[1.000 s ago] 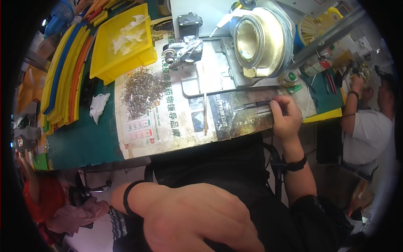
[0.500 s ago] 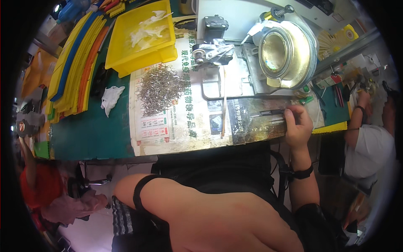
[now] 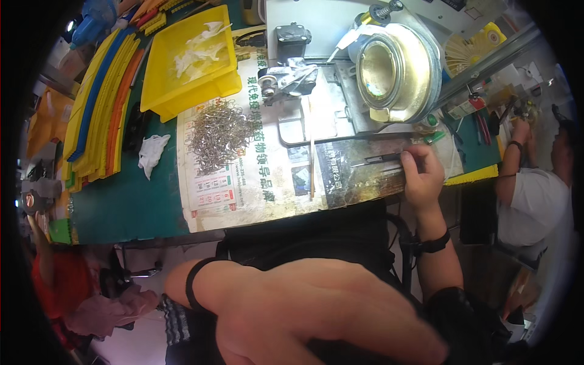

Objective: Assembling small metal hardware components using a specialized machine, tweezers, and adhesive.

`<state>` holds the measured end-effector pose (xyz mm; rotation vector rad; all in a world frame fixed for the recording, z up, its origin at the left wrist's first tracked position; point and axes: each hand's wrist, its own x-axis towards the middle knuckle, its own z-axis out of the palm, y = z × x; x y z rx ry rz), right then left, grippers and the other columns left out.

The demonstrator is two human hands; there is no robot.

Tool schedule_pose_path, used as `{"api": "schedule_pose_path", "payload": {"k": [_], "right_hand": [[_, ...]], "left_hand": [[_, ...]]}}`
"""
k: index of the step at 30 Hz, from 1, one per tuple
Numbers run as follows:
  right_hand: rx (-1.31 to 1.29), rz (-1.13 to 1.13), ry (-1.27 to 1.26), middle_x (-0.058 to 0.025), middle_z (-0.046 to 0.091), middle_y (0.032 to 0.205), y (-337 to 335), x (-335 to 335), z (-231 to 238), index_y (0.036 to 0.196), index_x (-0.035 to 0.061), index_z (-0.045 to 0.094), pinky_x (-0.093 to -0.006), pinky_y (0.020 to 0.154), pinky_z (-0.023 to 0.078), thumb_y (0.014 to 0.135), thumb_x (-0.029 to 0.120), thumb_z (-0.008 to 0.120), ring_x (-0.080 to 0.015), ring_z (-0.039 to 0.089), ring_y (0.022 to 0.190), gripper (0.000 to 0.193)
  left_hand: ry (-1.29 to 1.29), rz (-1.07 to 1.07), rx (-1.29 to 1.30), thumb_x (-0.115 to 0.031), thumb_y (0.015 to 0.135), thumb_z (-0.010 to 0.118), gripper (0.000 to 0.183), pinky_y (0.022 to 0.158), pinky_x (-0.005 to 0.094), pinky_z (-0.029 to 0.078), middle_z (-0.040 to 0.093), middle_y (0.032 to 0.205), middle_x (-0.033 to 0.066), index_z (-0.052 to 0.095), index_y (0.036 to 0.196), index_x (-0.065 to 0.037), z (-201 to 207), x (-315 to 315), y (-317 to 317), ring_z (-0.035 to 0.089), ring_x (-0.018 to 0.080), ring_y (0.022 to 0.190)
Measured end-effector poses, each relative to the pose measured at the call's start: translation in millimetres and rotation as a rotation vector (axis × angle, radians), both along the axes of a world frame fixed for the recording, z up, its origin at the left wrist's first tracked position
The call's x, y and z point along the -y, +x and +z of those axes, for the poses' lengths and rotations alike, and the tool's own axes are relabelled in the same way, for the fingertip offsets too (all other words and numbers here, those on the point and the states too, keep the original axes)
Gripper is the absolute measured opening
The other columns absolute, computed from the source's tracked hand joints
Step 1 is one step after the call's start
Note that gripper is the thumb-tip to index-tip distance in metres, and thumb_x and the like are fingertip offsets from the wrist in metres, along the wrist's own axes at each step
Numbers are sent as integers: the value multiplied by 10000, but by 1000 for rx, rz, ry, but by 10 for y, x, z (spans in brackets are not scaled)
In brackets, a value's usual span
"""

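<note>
My right hand (image 3: 422, 175), wearing a dark wristband, is closed at the right of the bench. Thumb and finger pinch slim dark tweezers (image 3: 380, 159), whose silver tip points left over a dark printed patch of the worktop. My left hand (image 3: 292, 298) looms large and close in the lower foreground, a black band at its wrist. Its fingers stretch toward the lower right, with a gap between them; the lower edge cuts part of them off. Nothing shows in it. A tangled heap of small bent metal wire pieces (image 3: 222, 137) lies on the printed sheet (image 3: 258, 207).
Behind the heap stands a yellow bin (image 3: 188, 91) with crumpled white scraps. A machine with a round brass-coloured part (image 3: 398, 73) and a metal clamp (image 3: 289, 79) fills the back. A thin stick (image 3: 312, 158) lies before it. Stacked yellow strips (image 3: 103, 103) stand left. Co-workers sit at both sides.
The left hand has shifted downward, with a gap between its fingers now showing. Bench and right hand with the tweezers appear slightly further left in the picture.
</note>
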<state>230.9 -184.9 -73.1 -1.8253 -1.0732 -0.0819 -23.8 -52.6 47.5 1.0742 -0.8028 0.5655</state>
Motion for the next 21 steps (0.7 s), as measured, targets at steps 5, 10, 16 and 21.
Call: {"api": "schedule_pose_path", "payload": {"k": [5, 10, 16, 21], "right_hand": [[61, -19, 20, -63, 684, 819, -18, 18, 25, 937, 11, 662, -263, 691, 503, 885, 36, 692, -130, 625, 710, 64], [33, -13, 18, -64, 687, 821, -23, 9, 12, 940, 12, 664, -263, 691, 502, 886, 40, 692, -134, 629, 712, 67], [67, -25, 12, -71, 681, 812, -24, 23, 31, 928, 11, 664, -272, 685, 501, 880, 35, 693, -146, 627, 709, 61], [54, 0, 27, -87, 672, 800, -41, -15, 57, 901, 10, 652, -283, 671, 501, 872, 33, 697, -164, 631, 698, 58]], "left_hand": [[-563, 169, 325, -406, 1044, 510, 480, 697, 385, 581, 627, 1184, 293, 726, 1156, 7, 56, 431, 259, 697, 379, 853], [-467, 73, 271, -409, 1047, 501, 472, 702, 383, 580, 607, 1216, 304, 729, 1163, -12, 51, 312, 218, 696, 382, 862], [-341, -36, 206, -413, 1050, 490, 465, 709, 382, 580, 584, 1254, 317, 733, 1171, -36, 64, 151, 221, 693, 387, 872], [-235, -154, 159, -417, 1053, 481, 460, 715, 380, 580, 565, 1286, 327, 736, 1178, -55, 94, 75, 152, 691, 390, 881]]}}
